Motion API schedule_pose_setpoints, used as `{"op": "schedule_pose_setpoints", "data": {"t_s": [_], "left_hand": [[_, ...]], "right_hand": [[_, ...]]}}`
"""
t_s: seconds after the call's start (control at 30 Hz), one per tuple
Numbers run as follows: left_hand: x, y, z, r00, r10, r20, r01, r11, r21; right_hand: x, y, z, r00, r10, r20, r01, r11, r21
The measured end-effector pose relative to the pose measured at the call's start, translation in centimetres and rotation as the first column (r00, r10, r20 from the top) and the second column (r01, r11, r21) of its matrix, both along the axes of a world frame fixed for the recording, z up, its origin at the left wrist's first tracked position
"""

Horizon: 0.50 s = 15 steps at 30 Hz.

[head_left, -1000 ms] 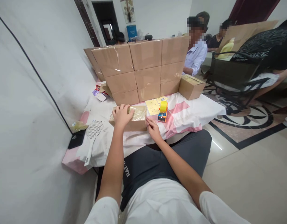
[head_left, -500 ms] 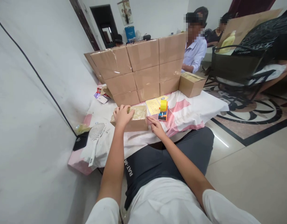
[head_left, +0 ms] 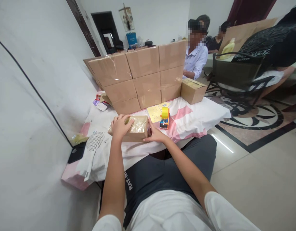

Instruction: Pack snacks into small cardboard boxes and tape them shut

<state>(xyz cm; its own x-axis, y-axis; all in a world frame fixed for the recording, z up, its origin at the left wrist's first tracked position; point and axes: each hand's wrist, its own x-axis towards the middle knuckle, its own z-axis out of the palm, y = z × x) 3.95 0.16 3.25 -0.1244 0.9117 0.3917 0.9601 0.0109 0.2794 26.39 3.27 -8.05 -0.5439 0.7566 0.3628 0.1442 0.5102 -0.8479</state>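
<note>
The small taped carton (head_left: 135,137) lies on the cloth-covered worktop (head_left: 198,112), clamped between the left grip (head_left: 120,127), which is draped over the left part of its top, and the right grip (head_left: 156,134), whose thumb and fingers bracket its right end; the far fingertips, partly hidden, appear to touch it. A tape dispenser (head_left: 165,120) stands just beyond the right grip; stacked cartons (head_left: 148,77) rise beyond both.
</note>
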Motion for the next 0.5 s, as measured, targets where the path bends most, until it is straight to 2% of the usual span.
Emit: {"op": "schedule_pose_setpoints", "data": {"t_s": [0.07,0.1,0.17,0.2,0.27,0.3,0.33,0.37,0.43,0.5], "left_hand": [[-0.2,-0.4,-0.1,1.000,-0.031,0.004,0.030,0.999,0.035],[-0.2,-0.6,-0.3,0.999,-0.032,0.021,0.030,0.995,0.091],[-0.3,-1.3,-1.0,0.994,0.000,0.106,-0.034,0.948,0.318],[-0.3,-1.7,-1.5,0.985,0.020,0.171,-0.098,0.881,0.462],[-0.1,-2.6,-3.1,0.953,0.032,0.300,-0.238,0.691,0.683],[0.0,-3.1,-4.0,0.942,0.015,0.334,-0.268,0.632,0.727],[0.1,-3.4,-5.1,0.934,0.003,0.358,-0.284,0.614,0.736],[0.2,-3.7,-6.2,0.929,-0.012,0.371,-0.281,0.632,0.722],[0.5,-3.8,-8.4,0.919,-0.050,0.392,-0.245,0.706,0.665],[0.7,-3.6,-10.2,0.905,-0.106,0.412,-0.168,0.800,0.576]], "right_hand": [[-0.6,-0.2,0.3,1.000,-0.009,0.007,0.009,0.999,0.041],[-0.7,-0.3,0.4,1.000,-0.030,0.001,0.029,0.998,0.053],[-0.6,-0.7,0.3,0.995,-0.097,-0.032,0.099,0.993,0.060],[-0.3,-0.9,0.3,0.988,-0.141,-0.064,0.144,0.988,0.052],[1.2,-1.1,0.3,0.961,-0.225,-0.158,0.226,0.974,-0.012],[2.4,-1.2,0.5,0.941,-0.261,-0.216,0.253,0.965,-0.064],[3.9,-1.3,0.7,0.914,-0.298,-0.276,0.275,0.954,-0.118],[5.7,-1.3,1.1,0.879,-0.341,-0.334,0.302,0.939,-0.164],[10.5,-1.5,2.1,0.779,-0.470,-0.416,0.422,0.883,-0.206],[16.4,-1.7,3.5,0.655,-0.618,-0.436,0.612,0.772,-0.175]]}}
